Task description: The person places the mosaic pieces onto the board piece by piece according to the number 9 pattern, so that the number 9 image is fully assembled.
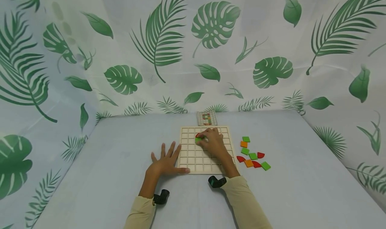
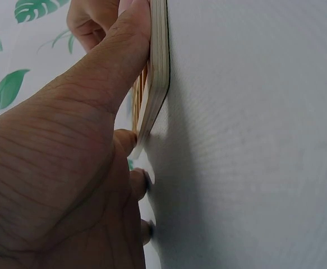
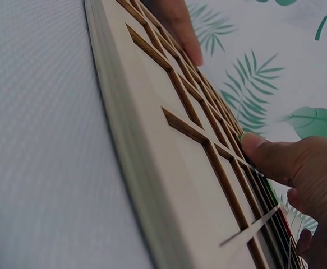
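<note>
A pale wooden grid board (image 1: 193, 160) lies flat on the table. Over its upper middle, my right hand (image 1: 212, 142) pinches a green square tile (image 1: 198, 140) between thumb and fingers, low at the grid. Just behind that tile, a red piece (image 1: 197, 135) shows in part; the hand covers the squares around it. My left hand (image 1: 165, 163) lies spread at the board's left side, its thumb resting on the near left corner and its little-finger side away from the board. In the left wrist view, the left thumb (image 2: 115, 61) presses along the board's edge (image 2: 160, 56).
Right of the board lie several loose pieces: green squares (image 1: 253, 156), orange squares (image 1: 248, 163) and red quarter-rounds (image 1: 260, 155). Behind the board is a small pattern card (image 1: 206, 118) with a coloured figure. A leaf-printed cloth (image 1: 178, 71) stands around the white table (image 1: 114, 175).
</note>
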`<state>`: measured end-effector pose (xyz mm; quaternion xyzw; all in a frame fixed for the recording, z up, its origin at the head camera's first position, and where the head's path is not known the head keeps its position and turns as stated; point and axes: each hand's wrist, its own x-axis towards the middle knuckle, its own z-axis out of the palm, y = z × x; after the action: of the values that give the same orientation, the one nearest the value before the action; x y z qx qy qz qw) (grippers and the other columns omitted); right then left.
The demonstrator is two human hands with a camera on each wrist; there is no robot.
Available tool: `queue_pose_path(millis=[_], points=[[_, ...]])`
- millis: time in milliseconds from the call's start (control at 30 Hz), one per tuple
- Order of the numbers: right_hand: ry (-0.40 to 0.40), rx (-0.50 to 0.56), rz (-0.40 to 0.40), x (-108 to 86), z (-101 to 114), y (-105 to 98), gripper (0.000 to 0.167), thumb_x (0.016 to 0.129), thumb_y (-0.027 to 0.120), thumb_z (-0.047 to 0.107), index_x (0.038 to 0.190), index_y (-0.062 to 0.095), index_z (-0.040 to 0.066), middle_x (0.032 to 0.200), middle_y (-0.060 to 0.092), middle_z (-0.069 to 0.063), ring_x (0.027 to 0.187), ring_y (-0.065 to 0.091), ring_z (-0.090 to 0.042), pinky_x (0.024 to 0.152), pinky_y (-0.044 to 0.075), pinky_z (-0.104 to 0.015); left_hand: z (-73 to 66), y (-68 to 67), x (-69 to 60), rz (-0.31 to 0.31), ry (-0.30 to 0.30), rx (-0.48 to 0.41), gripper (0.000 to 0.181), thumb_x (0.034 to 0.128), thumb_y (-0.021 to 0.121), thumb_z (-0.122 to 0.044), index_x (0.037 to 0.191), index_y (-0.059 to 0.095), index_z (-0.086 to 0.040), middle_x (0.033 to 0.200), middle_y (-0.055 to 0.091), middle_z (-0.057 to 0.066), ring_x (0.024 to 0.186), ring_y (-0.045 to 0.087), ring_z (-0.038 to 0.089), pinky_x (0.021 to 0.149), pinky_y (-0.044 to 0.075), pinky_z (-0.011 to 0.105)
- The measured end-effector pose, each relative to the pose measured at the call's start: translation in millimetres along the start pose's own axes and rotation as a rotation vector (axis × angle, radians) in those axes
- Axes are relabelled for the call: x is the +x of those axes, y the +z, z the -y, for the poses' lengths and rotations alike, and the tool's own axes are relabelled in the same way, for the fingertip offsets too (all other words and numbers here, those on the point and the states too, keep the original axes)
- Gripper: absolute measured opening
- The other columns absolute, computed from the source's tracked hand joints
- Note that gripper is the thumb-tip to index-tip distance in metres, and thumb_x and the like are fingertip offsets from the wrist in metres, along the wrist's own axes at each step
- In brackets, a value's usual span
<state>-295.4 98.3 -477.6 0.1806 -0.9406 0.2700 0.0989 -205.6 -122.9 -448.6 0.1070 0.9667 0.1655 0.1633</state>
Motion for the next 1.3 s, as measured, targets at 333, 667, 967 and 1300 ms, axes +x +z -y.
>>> queue_pose_path(millis=[333, 667, 967, 1300], points=[[0.01, 0.023, 0.027, -1.0, -1, -3, 0.028, 0.086, 0.075, 0.035, 0.106, 0.075, 0.016, 0.111, 0.065, -0.005, 0.104, 0.048, -0.025, 0.084, 0.041, -0.054, 0.7, 0.4, 0.6, 0.008, -0.012, 0.009, 0.107, 0.0799, 0.063, -0.07, 0.159, 0.01, -0.02, 0.166, -0.001, 0.009, 0.149, -0.01, 0.046, 0.105, 0.002, 0.08], [0.023, 0.021, 0.038, -0.8, 1, -4, 0.025, 0.087, 0.075, 0.034, 0.105, 0.075, 0.017, 0.11, 0.066, -0.005, 0.106, 0.049, -0.025, 0.088, 0.041, -0.056, -0.2, 0.3, 0.4, -0.001, -0.005, 0.001, 0.107, 0.0798, 0.063, -0.07, 0.159, 0.01, -0.021, 0.166, -0.001, 0.009, 0.149, -0.01, 0.046, 0.105, 0.001, 0.08], [0.014, 0.052, 0.029, -5.1, 1, -9, 0.026, 0.087, 0.075, 0.032, 0.107, 0.075, 0.016, 0.112, 0.066, -0.007, 0.108, 0.049, -0.028, 0.088, 0.04, -0.058, 0.1, 1.1, 0.9, 0.008, -0.005, -0.001, 0.108, 0.0795, 0.063, -0.07, 0.159, 0.01, -0.02, 0.166, -0.001, 0.009, 0.149, -0.011, 0.046, 0.105, 0.001, 0.08], [0.011, 0.085, -0.008, -5.3, -8, -13, 0.029, 0.085, 0.077, 0.031, 0.108, 0.075, 0.016, 0.115, 0.068, -0.008, 0.113, 0.049, -0.031, 0.085, 0.04, -0.058, 0.9, 1.1, 1.4, 0.013, -0.006, -0.003, 0.108, 0.0798, 0.063, -0.071, 0.159, 0.009, -0.021, 0.166, -0.003, 0.008, 0.149, -0.012, 0.045, 0.105, 0.001, 0.08]])
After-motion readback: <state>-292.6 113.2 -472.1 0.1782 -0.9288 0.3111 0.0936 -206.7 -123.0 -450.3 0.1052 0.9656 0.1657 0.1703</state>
